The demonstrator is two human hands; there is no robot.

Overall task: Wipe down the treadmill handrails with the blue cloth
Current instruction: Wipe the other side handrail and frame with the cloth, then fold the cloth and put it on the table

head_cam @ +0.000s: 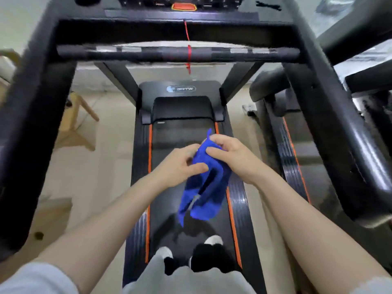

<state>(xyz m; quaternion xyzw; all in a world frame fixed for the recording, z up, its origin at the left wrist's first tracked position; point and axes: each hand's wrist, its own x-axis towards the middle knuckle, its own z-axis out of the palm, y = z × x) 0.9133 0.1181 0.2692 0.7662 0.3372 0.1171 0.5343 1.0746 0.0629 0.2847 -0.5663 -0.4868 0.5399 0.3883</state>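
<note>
Both hands, L [180, 166] & R [229, 153], pinch blue cloth [203, 187] mid-air.

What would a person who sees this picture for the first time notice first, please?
The bright blue cloth in the centre draws the eye first: the left hand and the right hand both grip it above the treadmill belt. Next comes the red cord hanging over the black front crossbar at the top, below the orange button.
</note>
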